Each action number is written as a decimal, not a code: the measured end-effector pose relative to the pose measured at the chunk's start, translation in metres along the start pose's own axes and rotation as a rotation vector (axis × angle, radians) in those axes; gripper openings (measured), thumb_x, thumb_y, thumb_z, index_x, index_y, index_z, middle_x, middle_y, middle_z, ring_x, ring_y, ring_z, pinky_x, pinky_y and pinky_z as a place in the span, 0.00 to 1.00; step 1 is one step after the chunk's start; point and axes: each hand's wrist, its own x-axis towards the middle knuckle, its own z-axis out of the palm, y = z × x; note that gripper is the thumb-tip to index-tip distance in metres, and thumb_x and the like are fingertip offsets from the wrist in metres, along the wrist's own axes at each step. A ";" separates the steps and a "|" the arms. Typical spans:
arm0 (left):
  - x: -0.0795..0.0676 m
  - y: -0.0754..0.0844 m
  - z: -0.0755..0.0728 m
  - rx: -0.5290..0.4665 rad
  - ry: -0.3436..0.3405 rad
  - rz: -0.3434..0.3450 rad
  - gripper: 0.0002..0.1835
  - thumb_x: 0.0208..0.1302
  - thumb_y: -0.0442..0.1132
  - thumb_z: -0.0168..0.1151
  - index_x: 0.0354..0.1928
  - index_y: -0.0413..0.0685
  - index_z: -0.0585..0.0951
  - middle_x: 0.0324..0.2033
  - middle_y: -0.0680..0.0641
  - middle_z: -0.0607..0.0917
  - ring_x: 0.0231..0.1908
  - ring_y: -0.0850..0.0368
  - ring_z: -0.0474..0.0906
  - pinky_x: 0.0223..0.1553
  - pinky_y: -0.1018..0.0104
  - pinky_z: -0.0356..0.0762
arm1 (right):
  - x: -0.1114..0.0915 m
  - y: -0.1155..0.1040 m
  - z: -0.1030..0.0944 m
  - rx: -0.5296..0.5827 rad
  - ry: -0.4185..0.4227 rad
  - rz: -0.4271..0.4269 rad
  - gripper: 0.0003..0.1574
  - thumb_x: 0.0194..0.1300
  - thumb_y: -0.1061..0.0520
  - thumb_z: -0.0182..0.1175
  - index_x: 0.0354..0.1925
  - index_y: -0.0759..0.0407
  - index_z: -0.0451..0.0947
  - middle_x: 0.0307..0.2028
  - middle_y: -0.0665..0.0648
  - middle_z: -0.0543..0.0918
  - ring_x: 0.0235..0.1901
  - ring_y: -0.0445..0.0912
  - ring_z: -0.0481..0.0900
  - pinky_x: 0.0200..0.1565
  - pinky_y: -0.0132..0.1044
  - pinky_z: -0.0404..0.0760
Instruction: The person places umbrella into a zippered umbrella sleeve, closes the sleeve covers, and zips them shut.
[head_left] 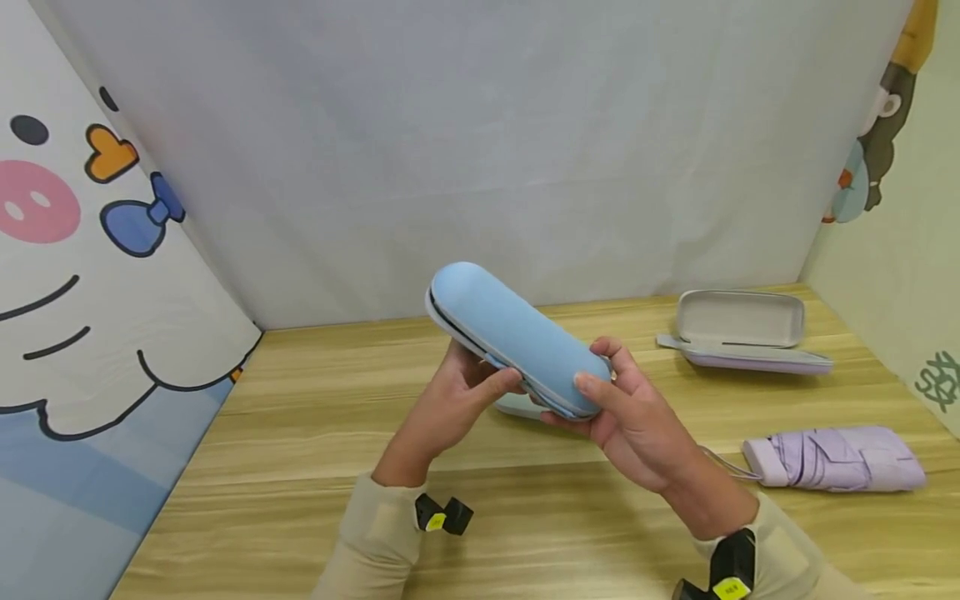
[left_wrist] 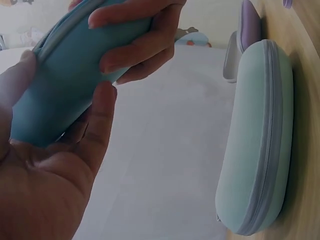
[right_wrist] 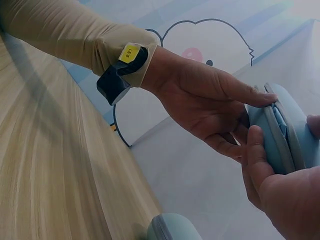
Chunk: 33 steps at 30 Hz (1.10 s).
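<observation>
A light blue zip case (head_left: 517, 337) is held up at a tilt above the table, its far left end higher. My left hand (head_left: 453, 404) grips its lower left side, thumb on the rim near the zip. At the case's right end my right hand (head_left: 641, 429) holds it, thumb on top and fingers beneath. In the right wrist view the zip edges (right_wrist: 287, 135) stand apart near the left thumb, and a bit of blue material shows in the gap. What else is inside is hidden. Below lies a closed mint green zip case (left_wrist: 255, 140), mostly covered in the head view.
On the right back of the wooden table (head_left: 315, 417) lies an opened lilac case (head_left: 757, 362) with a pale lining. Nearer, a folded lilac umbrella (head_left: 840, 460) lies with its strap toward my right forearm. A grey-white cloth (head_left: 480, 150) hangs behind the table.
</observation>
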 end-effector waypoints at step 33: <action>0.008 -0.006 0.022 -0.038 0.047 0.009 0.51 0.68 0.28 0.67 0.77 0.64 0.42 0.64 0.40 0.67 0.62 0.44 0.75 0.59 0.50 0.77 | 0.002 0.014 -0.002 0.016 0.026 -0.039 0.18 0.78 0.67 0.49 0.51 0.44 0.59 0.67 0.62 0.54 0.62 0.55 0.71 0.59 0.52 0.78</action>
